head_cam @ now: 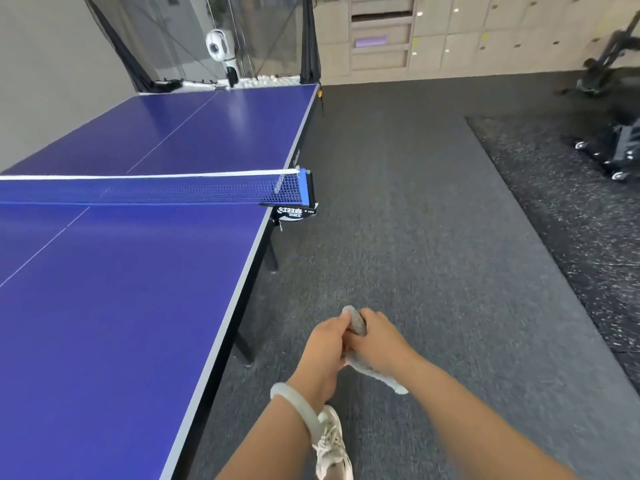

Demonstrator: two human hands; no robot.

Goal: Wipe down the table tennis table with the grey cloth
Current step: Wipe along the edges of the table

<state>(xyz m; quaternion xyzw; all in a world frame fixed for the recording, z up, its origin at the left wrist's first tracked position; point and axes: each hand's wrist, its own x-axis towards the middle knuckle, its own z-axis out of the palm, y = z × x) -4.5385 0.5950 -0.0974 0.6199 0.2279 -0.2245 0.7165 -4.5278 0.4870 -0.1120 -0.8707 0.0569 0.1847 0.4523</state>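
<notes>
Indoor games room, plain grey wall (41, 81) at far left. Across the left half, the blue surface (121, 306) of a table tennis table, with a white centre line down its length and a pale band along its right edge. Stretched over the middle, a blue net (138, 190) with white top tape, fixed at the right edge by a black clamp (294, 213) with white lettering. Behind the far end, dark catch netting (114, 46) around a white ball machine (218, 46), with white balls (266, 80) along its base. At the far right corner of the surface, a small orange object (319, 94), too small to identify.

Right of the surface, over grey carpet (415, 202), left hand (325, 344) with a pale bangle (298, 403) on the wrist and fingers (339, 323) curled round the grey cloth (358, 323). Below that wrist, a light lace-up shoe (332, 445) on the carpet. Cloth bunched between both hands, clear of the surface and beside its right edge. One end pokes up above the knuckles; the other trails down under the right wrist. Touching on the right, right hand (381, 341), fingers likewise closed on the cloth.

Further right, a darker speckled mat (571, 237) on the floor. Along the back wall, pale wooden lockers (485, 29). At far right, blurred black wheeled gear (616, 147).
</notes>
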